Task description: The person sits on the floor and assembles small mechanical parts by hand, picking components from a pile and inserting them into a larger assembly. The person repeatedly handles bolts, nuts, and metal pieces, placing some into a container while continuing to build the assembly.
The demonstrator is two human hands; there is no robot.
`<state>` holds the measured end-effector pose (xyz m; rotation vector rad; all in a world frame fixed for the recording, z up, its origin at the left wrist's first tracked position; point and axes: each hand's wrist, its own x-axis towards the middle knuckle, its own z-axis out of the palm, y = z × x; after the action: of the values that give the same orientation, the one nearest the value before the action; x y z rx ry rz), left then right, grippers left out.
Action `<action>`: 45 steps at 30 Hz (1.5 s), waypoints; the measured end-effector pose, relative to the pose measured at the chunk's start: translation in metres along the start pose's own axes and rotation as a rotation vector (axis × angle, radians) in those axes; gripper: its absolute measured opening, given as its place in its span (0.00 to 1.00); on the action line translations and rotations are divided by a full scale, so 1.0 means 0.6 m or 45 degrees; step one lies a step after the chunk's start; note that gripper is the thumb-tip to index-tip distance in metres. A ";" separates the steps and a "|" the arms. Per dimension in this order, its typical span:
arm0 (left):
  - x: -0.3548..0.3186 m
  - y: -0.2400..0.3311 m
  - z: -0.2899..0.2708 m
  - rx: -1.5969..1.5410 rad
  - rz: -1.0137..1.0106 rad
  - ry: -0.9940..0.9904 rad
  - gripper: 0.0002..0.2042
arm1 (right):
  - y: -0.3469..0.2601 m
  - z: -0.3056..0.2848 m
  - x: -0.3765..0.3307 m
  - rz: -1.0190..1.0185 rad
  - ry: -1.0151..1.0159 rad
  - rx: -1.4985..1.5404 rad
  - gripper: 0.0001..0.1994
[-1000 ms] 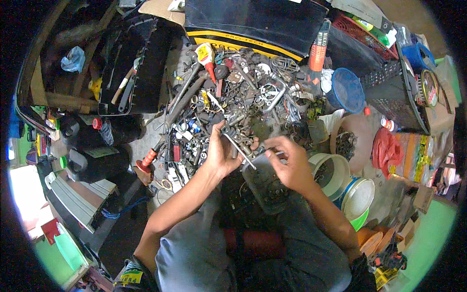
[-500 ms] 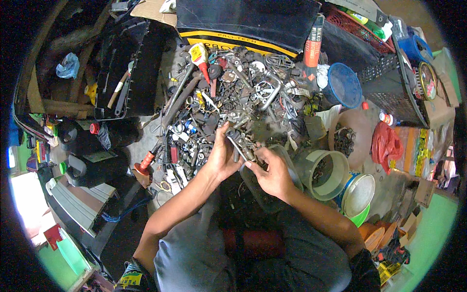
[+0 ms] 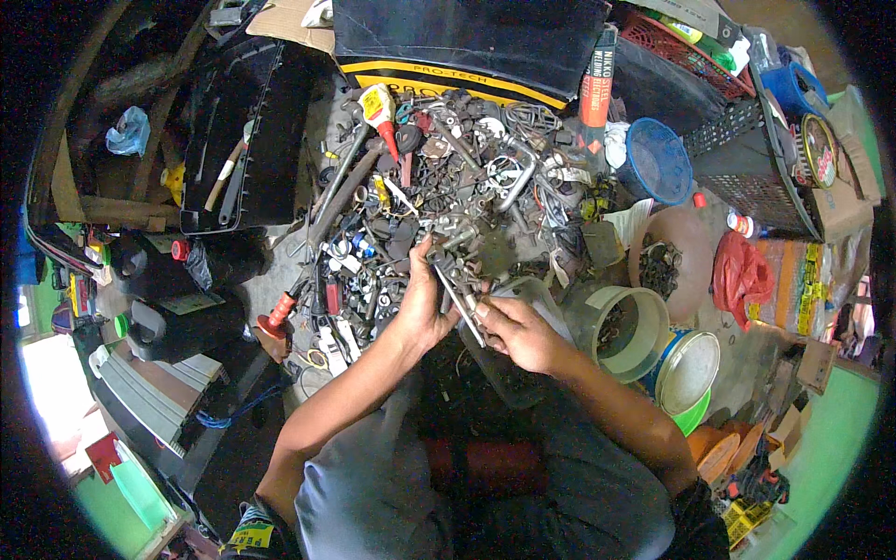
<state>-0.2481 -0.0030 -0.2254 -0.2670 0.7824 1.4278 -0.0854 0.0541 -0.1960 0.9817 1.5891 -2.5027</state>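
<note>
Just in front of my lap, my left hand [image 3: 427, 303] is closed around small metal pieces, with a slim shiny metal rod [image 3: 461, 301] slanting down to the right across its fingers. My right hand [image 3: 521, 333] is closed too, its thumb and fingers pinched at the rod's lower part. The exact kind of the rod and the smaller pieces beside it cannot be made out. Beyond both hands spreads a heap of metal hardware [image 3: 448, 177] with bolts, rods, wires and fittings. Under my right hand is a clear plastic tub [image 3: 509, 378], partly hidden by it.
To the right stand a round translucent tub [image 3: 644, 359], a brown bowl of small parts [image 3: 686, 229] and a blue basket [image 3: 661, 163]. A glue bottle with red nozzle [image 3: 378, 107] lies on the heap. At left are a black case [image 3: 271, 84] and dark jugs [image 3: 177, 327].
The slim rod now shows longer and reaches lower to the right between my hands. My right hand has shifted slightly down, its fingers more curled. My left hand stays almost in place.
</note>
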 end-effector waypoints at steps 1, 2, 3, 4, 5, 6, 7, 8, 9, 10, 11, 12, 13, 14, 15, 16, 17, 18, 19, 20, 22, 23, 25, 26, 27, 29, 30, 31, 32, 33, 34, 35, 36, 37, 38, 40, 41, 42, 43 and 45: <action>0.002 -0.002 -0.003 -0.012 0.015 -0.004 0.35 | -0.001 -0.003 0.002 0.085 -0.082 0.221 0.15; 0.001 -0.001 -0.002 -0.041 0.004 -0.013 0.35 | -0.011 -0.002 0.000 0.167 -0.103 0.400 0.14; -0.001 0.000 -0.001 -0.070 -0.007 -0.022 0.35 | -0.027 0.001 -0.005 0.249 -0.125 0.579 0.14; -0.002 0.001 -0.001 -0.100 -0.017 -0.031 0.35 | -0.036 0.003 -0.007 0.331 -0.147 0.757 0.14; -0.005 0.002 0.004 -0.107 -0.019 -0.010 0.36 | -0.036 0.004 -0.007 0.388 -0.138 0.846 0.14; -0.009 0.005 0.011 -0.114 -0.021 0.011 0.36 | -0.029 0.002 -0.005 0.359 -0.145 0.813 0.15; -0.010 0.006 0.015 -0.121 -0.023 0.033 0.36 | -0.014 0.000 -0.002 0.330 -0.152 0.780 0.16; -0.010 0.007 0.014 -0.139 -0.033 0.025 0.35 | -0.009 0.000 0.001 0.302 -0.159 0.746 0.17; -0.009 0.009 0.010 -0.155 -0.044 0.017 0.33 | -0.005 0.001 0.002 0.159 -0.107 0.350 0.18; -0.008 0.011 0.007 -0.172 -0.055 0.008 0.32 | -0.002 0.003 0.005 0.015 -0.053 -0.045 0.19; -0.006 0.012 0.006 -0.185 -0.029 -0.033 0.32 | -0.004 0.007 0.007 -0.144 0.007 -0.335 0.19; -0.006 0.012 0.006 -0.181 -0.016 -0.030 0.32 | -0.008 0.011 0.008 -0.288 0.105 -0.630 0.18; -0.006 0.012 0.006 -0.176 -0.004 -0.027 0.31 | -0.014 0.015 0.006 -0.450 0.212 -0.818 0.15; -0.007 0.013 0.008 -0.173 0.011 -0.021 0.31 | -0.027 0.019 0.003 -0.613 0.315 -1.005 0.12; -0.006 0.013 0.008 -0.231 -0.001 -0.057 0.31 | -0.055 0.025 -0.007 -0.426 0.299 -1.126 0.14; -0.005 0.014 0.007 -0.288 -0.013 -0.093 0.30 | -0.063 0.029 -0.010 -0.423 0.321 -1.213 0.13; -0.005 0.017 0.016 -0.342 -0.032 -0.132 0.30 | -0.068 0.032 -0.012 -0.417 0.352 -1.298 0.13; -0.008 0.021 0.023 -0.291 -0.012 -0.008 0.30 | -0.073 0.034 -0.015 -0.410 0.382 -1.383 0.12; -0.012 0.025 0.031 -0.239 0.008 0.115 0.29 | -0.085 0.037 -0.023 -0.376 0.361 -1.446 0.13; -0.019 0.031 0.038 -0.193 0.038 0.246 0.29 | -0.099 0.039 -0.033 -0.347 0.327 -1.509 0.14; 0.002 0.055 -0.026 -0.545 0.099 -0.043 0.27 | -0.104 0.035 -0.051 -0.308 0.348 -1.561 0.13; 0.007 0.075 -0.053 -0.509 0.234 -0.012 0.26 | -0.101 0.031 -0.064 -0.303 0.391 -1.551 0.12; -0.004 0.115 -0.083 -0.453 0.463 0.033 0.25 | -0.086 0.009 -0.082 -0.276 0.451 -1.457 0.12; -0.018 0.125 -0.083 -0.437 0.555 0.050 0.25 | -0.080 -0.003 -0.087 -0.276 0.478 -1.369 0.12; -0.040 0.130 -0.057 -0.400 0.541 0.169 0.25 | -0.073 -0.016 -0.093 -0.271 0.510 -1.277 0.12; -0.050 0.129 -0.037 -0.355 0.585 0.191 0.27 | -0.067 -0.036 -0.108 -0.248 0.585 -1.135 0.13; -0.046 0.127 -0.036 -0.301 0.569 0.200 0.28 | -0.068 -0.044 -0.110 -0.382 0.641 -1.142 0.12; -0.043 0.120 -0.032 -0.276 0.521 0.219 0.27 | -0.069 -0.053 -0.112 -0.515 0.704 -1.147 0.12; -0.032 0.110 -0.054 -0.241 0.474 0.038 0.27 | -0.071 -0.063 -0.120 -0.649 0.778 -1.158 0.12; -0.025 0.095 -0.044 -0.231 0.426 0.118 0.27 | -0.080 -0.070 -0.133 -0.588 0.820 -1.179 0.12; -0.019 0.080 -0.033 -0.214 0.375 0.197 0.27 | -0.085 -0.082 -0.145 -0.631 0.903 -1.229 0.12; -0.021 0.066 -0.019 -0.122 0.311 0.075 0.27 | -0.092 -0.096 -0.161 -0.664 0.995 -1.284 0.13; -0.018 0.048 -0.005 -0.081 0.284 0.026 0.26 | -0.094 -0.114 -0.177 -0.700 1.082 -1.339 0.13; -0.018 0.032 0.010 -0.008 0.226 0.064 0.26 | -0.092 -0.134 -0.195 -0.684 1.194 -1.326 0.13; -0.019 0.017 0.024 0.069 0.159 0.099 0.26 | -0.087 -0.155 -0.221 -0.628 1.319 -1.327 0.13; -0.026 -0.011 0.047 0.190 0.059 0.025 0.27 | -0.055 -0.201 -0.285 -0.510 1.562 -1.326 0.14; -0.027 -0.024 0.059 0.235 0.016 0.005 0.27 | -0.026 -0.231 -0.320 -0.452 1.688 -1.331 0.14; -0.027 -0.035 0.063 0.276 -0.019 -0.012 0.27 | -0.006 -0.243 -0.354 -0.378 1.766 -1.257 0.13; -0.021 -0.046 0.057 0.334 -0.092 -0.018 0.28 | 0.011 -0.249 -0.387 -0.309 1.838 -1.182 0.13; -0.019 -0.063 0.059 0.377 -0.101 -0.037 0.28 | 0.053 -0.268 -0.429 -0.318 1.929 -1.143 0.11</action>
<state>-0.2007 0.0031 -0.2030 -0.0482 0.9366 1.2199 0.2111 0.0927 -0.1353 2.6181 2.6426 -0.3854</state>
